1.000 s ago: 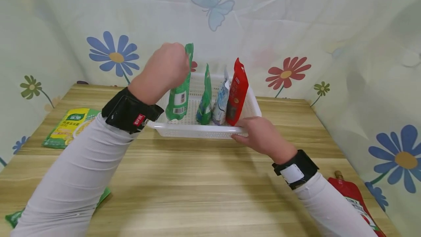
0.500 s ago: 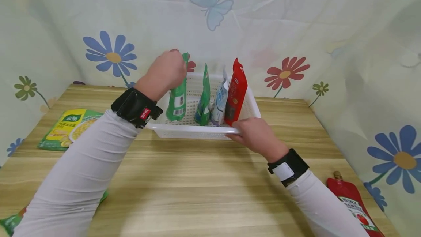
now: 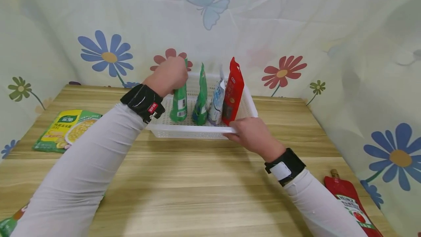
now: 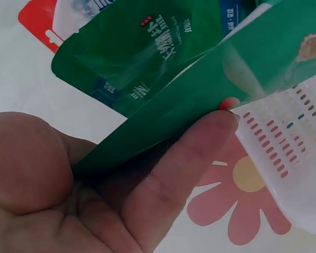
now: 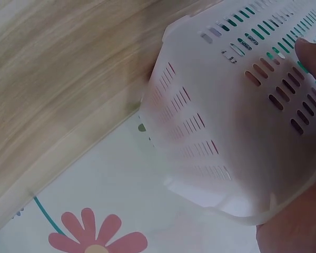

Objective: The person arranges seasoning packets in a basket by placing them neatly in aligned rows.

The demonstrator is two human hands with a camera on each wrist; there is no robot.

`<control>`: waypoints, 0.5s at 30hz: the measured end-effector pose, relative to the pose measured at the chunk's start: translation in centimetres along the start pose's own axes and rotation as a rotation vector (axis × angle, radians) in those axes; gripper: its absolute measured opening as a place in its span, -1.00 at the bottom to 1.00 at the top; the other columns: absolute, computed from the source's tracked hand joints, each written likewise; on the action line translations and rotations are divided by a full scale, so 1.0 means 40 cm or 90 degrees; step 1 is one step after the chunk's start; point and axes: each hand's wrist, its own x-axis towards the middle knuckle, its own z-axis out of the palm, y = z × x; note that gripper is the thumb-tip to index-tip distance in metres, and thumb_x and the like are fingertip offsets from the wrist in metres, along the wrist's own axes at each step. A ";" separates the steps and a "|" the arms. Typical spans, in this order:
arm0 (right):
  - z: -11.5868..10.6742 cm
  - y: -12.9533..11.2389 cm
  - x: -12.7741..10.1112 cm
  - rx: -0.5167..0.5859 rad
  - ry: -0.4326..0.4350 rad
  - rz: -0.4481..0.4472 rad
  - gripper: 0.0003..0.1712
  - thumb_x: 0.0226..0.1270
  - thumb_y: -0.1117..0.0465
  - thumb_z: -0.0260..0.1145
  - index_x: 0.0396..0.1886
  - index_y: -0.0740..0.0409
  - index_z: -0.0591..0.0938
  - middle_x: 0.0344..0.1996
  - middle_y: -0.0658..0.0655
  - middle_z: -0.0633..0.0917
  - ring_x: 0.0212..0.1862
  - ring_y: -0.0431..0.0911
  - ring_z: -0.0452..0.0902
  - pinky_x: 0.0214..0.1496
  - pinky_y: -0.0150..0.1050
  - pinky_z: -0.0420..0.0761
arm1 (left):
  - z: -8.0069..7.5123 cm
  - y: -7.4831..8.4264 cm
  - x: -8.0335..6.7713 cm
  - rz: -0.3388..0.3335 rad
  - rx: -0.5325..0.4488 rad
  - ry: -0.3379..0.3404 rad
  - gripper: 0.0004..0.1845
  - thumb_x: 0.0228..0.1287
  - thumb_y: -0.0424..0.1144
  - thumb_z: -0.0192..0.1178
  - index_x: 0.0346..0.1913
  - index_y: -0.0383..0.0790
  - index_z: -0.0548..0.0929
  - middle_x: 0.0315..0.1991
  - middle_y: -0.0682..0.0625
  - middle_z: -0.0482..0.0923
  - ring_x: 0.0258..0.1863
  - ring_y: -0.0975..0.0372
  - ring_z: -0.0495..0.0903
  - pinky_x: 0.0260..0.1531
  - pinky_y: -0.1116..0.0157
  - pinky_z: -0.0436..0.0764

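Observation:
In the head view a white perforated basket (image 3: 194, 130) stands at the back of the table. My left hand (image 3: 171, 74) pinches the top of a green pouch (image 3: 179, 107), which stands upright at the basket's left end. The left wrist view shows this green pouch (image 4: 200, 89) between thumb and fingers. To its right, inside the basket, stand a second green pouch (image 3: 200, 100), a white and blue pouch (image 3: 216, 103) and a red pouch (image 3: 234, 90). My right hand (image 3: 254, 136) grips the basket's front rim near the right corner, thumb outside on the basket wall (image 5: 226, 142).
A yellow and green soup pouch (image 3: 65, 129) lies flat at the left of the table. Partly under my left forearm is a green packet (image 3: 8, 226). A red Heinz ketchup pouch (image 3: 353, 204) lies near the right edge. A flowered cloth (image 3: 279, 17) hangs close behind the basket.
My left hand has come down with the green pouch, lowering it into the left end of the basket. The right hand keeps its grip on the rim. The head view has shifted slightly.

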 end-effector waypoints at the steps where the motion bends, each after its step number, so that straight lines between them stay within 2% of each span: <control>1: 0.000 -0.001 0.000 0.001 0.001 0.000 -0.65 0.20 -0.10 0.55 -0.26 0.06 0.75 -0.44 0.01 0.78 -0.50 -0.15 0.53 -0.46 -0.33 0.50 | 0.003 -0.003 0.003 0.013 0.002 0.008 -0.81 0.48 -0.35 0.03 -0.03 -0.37 0.60 -0.23 -0.14 0.53 -0.25 0.04 0.61 -0.47 0.26 0.64; 4: -0.001 -0.004 0.000 0.004 0.001 0.000 -0.65 0.20 -0.10 0.56 -0.25 0.06 0.75 -0.43 0.01 0.78 -0.50 -0.15 0.54 -0.45 -0.33 0.51 | 0.009 -0.009 0.010 0.036 0.004 0.019 -0.85 0.45 -0.37 0.08 -0.06 -0.38 0.58 -0.27 -0.14 0.52 -0.29 0.06 0.59 -0.49 0.27 0.66; 8: -0.005 -0.009 0.000 0.010 -0.002 0.000 -0.65 0.21 -0.09 0.55 -0.24 0.07 0.75 -0.44 0.01 0.78 -0.50 -0.16 0.54 -0.45 -0.33 0.49 | 0.016 -0.015 0.018 0.056 0.014 0.022 -0.82 0.48 -0.38 0.02 -0.11 -0.38 0.62 -0.30 -0.14 0.54 -0.27 0.04 0.61 -0.48 0.28 0.63; 12: -0.007 -0.013 0.000 0.011 -0.005 0.000 -0.65 0.22 -0.10 0.54 -0.24 0.06 0.75 -0.44 0.00 0.77 -0.50 -0.16 0.52 -0.46 -0.35 0.47 | 0.024 -0.020 0.025 0.055 -0.003 0.019 -0.80 0.49 -0.39 -0.02 -0.14 -0.36 0.62 -0.30 -0.14 0.53 -0.23 0.02 0.62 -0.46 0.27 0.65; 15: -0.008 -0.014 0.001 0.011 -0.006 0.000 -0.65 0.23 -0.10 0.54 -0.25 0.06 0.75 -0.45 0.00 0.77 -0.51 -0.17 0.51 -0.48 -0.36 0.45 | 0.028 -0.024 0.028 0.051 -0.026 0.014 -0.81 0.48 -0.41 -0.04 -0.18 -0.34 0.61 -0.36 -0.11 0.51 -0.28 0.03 0.64 -0.46 0.27 0.66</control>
